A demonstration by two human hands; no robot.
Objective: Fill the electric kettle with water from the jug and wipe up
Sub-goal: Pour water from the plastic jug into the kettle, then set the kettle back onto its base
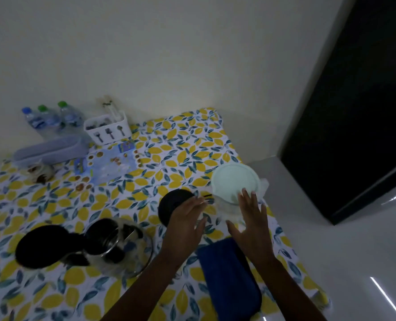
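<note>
A clear plastic jug with a pale green lid (235,180) stands near the table's right edge. My right hand (250,218) hovers just in front of it, fingers spread, holding nothing. My left hand (185,218) is open too, beside the jug and over the black kettle base (171,205). The steel electric kettle (116,244) sits at the front left with its black lid (41,246) flipped open. A folded dark blue cloth (227,274) lies between my forearms.
The table wears a lemon-print cloth (169,154). At the back left stand three water bottles (51,119), a white cutlery holder (109,128), a lilac container (51,149) and a snack packet (109,163). A dark cabinet (354,112) rises on the right.
</note>
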